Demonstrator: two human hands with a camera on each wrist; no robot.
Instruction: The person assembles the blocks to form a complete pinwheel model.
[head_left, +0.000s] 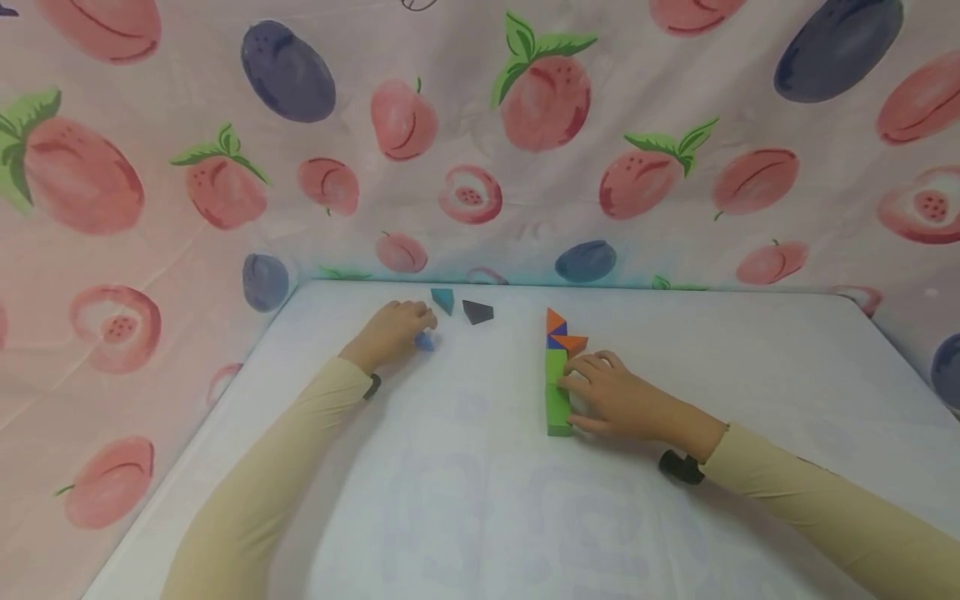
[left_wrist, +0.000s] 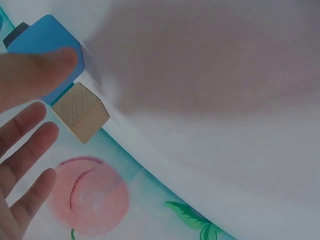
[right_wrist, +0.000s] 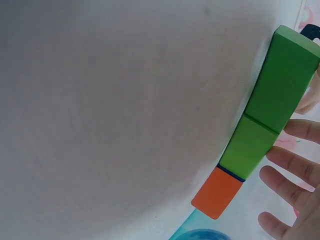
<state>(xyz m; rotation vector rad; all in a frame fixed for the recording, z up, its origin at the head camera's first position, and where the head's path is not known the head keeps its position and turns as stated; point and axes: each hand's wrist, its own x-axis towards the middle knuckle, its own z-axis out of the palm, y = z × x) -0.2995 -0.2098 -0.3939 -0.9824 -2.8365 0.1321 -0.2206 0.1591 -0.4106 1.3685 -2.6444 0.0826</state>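
In the head view my left hand is at the left of the table with a small blue block at its fingertips. The left wrist view has the thumb across that blue block, the other visible fingers spread and the index finger hidden. My right hand lies along the right side of a row of blocks, its fairly straight fingers touching the green blocks. Beyond them the row continues with a dark blue piece, an orange triangle and another orange triangle jutting right.
A teal block and a dark grey block lie toward the table's back edge, just past the left hand. The white table meets a fruit-print cloth behind and at the left.
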